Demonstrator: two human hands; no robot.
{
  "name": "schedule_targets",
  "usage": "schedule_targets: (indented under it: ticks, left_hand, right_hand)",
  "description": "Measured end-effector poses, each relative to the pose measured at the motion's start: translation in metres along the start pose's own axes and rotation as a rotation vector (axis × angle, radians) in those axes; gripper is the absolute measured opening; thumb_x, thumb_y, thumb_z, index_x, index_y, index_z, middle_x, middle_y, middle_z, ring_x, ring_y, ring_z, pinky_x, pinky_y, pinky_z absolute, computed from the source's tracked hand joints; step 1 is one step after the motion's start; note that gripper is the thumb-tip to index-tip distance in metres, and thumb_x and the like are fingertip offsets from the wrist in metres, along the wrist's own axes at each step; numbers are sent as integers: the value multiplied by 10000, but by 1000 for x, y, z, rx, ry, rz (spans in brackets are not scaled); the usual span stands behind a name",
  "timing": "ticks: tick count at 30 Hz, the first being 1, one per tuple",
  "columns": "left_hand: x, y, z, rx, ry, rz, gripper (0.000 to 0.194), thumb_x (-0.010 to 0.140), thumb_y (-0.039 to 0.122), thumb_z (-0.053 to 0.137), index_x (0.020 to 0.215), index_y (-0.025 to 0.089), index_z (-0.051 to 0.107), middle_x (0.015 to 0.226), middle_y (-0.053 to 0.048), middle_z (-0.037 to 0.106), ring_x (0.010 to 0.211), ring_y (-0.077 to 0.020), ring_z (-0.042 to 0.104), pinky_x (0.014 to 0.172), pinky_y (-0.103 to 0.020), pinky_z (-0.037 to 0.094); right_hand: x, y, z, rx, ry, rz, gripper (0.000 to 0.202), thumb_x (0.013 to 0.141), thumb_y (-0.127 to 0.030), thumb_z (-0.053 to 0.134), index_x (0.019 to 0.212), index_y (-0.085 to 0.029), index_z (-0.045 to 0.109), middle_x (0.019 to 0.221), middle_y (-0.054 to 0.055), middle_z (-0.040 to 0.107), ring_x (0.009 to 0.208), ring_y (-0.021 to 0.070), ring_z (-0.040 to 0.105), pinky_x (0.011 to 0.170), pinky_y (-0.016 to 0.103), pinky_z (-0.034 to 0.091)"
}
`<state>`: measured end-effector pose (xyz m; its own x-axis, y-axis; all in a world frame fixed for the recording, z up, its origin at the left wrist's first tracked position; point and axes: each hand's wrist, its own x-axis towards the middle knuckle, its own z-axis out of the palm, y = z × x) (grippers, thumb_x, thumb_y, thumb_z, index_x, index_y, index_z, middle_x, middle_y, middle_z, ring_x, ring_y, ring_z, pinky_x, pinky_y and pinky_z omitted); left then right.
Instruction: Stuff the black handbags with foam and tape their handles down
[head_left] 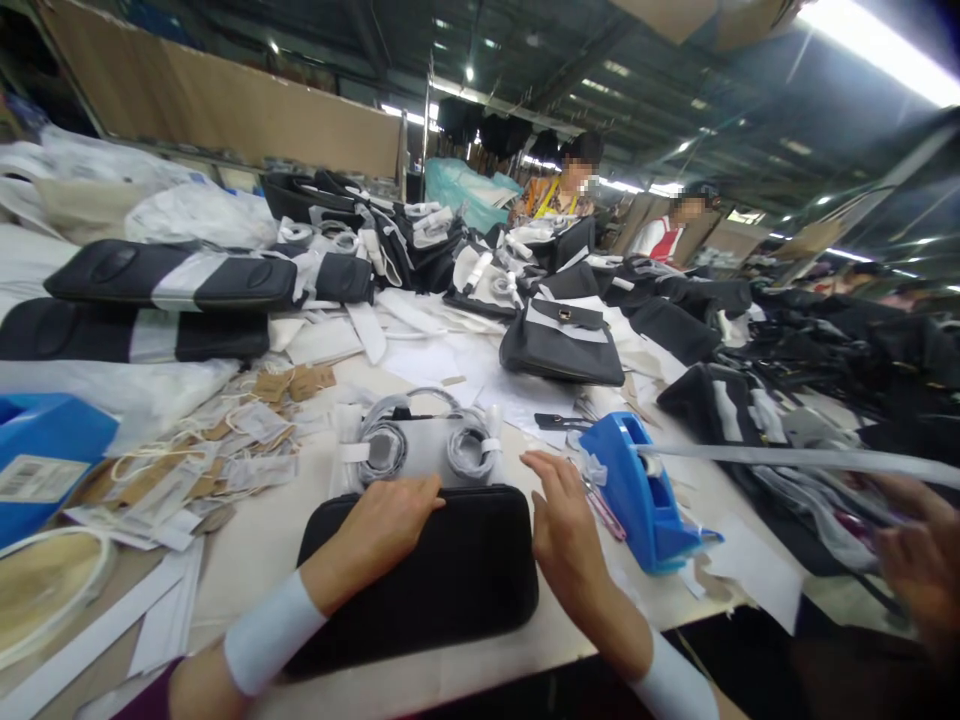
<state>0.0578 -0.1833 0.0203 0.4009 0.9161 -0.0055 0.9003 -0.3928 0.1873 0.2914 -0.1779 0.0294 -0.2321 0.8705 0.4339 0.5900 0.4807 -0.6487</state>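
A black bag (457, 570) lies at the table's front edge, its flat black side facing up. Across its upper left rests my left hand (390, 525), fingers curled against the top edge; whether they pinch anything is hidden. Beside the bag's right end is my right hand (562, 515), fingers apart and holding nothing. Just behind the bag, wrapped handle coils (382, 452) sit on a pale-covered part. A blue tape dispenser (637, 490) stands right of my right hand, and a strip of tape (787, 458) stretches from it towards another person's hand (915, 550).
Tags (255, 430) are heaped at the left, near a blue box (45, 465) and a tape roll (52, 590). Stacked black bags (172, 275) lie behind them. Another black bag (562, 340) sits farther back. Scissors (604, 510) lie by the dispenser. Two people stand beyond the piles.
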Motion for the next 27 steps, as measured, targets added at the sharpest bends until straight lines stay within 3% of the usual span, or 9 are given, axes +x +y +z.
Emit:
schedule_targets:
  ticks: [2, 4, 7, 10, 15, 17, 21, 24, 27]
  left_hand:
    - [1, -2, 4, -3, -1, -5, 256, 1007, 240, 329, 1048, 166, 571, 906, -97, 704, 850, -276, 696, 697, -366, 532]
    - [2, -5, 6, -15, -25, -9, 267, 984, 175, 330, 1105, 149, 567, 964, -122, 701, 893, -263, 688, 762, -373, 537]
    - [1, -10, 8, -34, -58, -22, 277, 956, 137, 337, 1107, 132, 570, 1013, -148, 695, 920, -264, 680, 812, -391, 539]
    - [-5, -11, 8, -51, -76, -63, 285, 960, 156, 317, 1138, 120, 536, 974, -136, 699, 878, -273, 684, 790, -413, 547]
    - [-7, 3, -6, -118, 32, -92, 428, 889, 72, 363, 1307, 126, 436, 1279, -143, 588, 1221, -206, 551, 1051, -353, 442]
    - [9, 9, -23, -82, 95, -84, 540, 815, -1, 378, 1328, 159, 435, 1378, -115, 504, 1285, -166, 484, 1078, -300, 409]
    - [69, 7, -47, 88, 146, -242, 432, 801, -60, 330, 1117, 95, 580, 1184, -147, 589, 1132, -196, 567, 998, -312, 449]
    - [101, -5, -36, 125, 115, -273, 330, 888, 3, 317, 1009, 63, 618, 1064, -170, 633, 1060, -244, 599, 945, -355, 466]
    - [110, -15, -13, 145, 98, -244, 313, 929, 41, 318, 1034, 66, 612, 1083, -170, 636, 1069, -236, 594, 943, -354, 454]
  right_hand:
    - [-4, -26, 18, -85, -43, -196, 523, 817, -3, 371, 1275, -187, 542, 1270, 127, 580, 1195, 260, 514, 1050, 481, 410]
    - [-7, -48, 45, -111, -164, -266, 583, 780, 26, 374, 1325, -136, 502, 1285, 151, 580, 1192, 269, 520, 1050, 479, 424]
    - [-11, -59, 87, -223, -131, -156, 573, 752, 44, 379, 1295, -72, 515, 1218, 205, 600, 1147, 312, 539, 996, 516, 463]
    - [-15, -51, 110, -286, -19, -137, 584, 748, 52, 391, 1309, -67, 502, 1198, 205, 608, 1123, 325, 543, 982, 523, 472]
    - [-15, -41, 111, -272, -15, -210, 510, 732, 77, 417, 1180, -81, 603, 1014, 153, 659, 952, 296, 574, 936, 478, 494]
    - [-13, -42, 109, -261, -12, -211, 477, 741, 67, 437, 1153, -90, 621, 1005, 150, 653, 954, 293, 565, 920, 465, 497]
    - [-13, -42, 110, -277, -63, -177, 354, 717, 63, 461, 954, -114, 657, 930, 141, 633, 909, 286, 549, 884, 453, 505]
    - [-15, -39, 113, -242, -78, -148, 390, 687, 83, 449, 949, -113, 662, 942, 152, 633, 936, 293, 559, 883, 468, 509]
    - [-11, -45, 98, -12, -74, -124, 460, 711, 67, 436, 1047, -134, 677, 1123, 162, 628, 1098, 302, 553, 976, 492, 471]
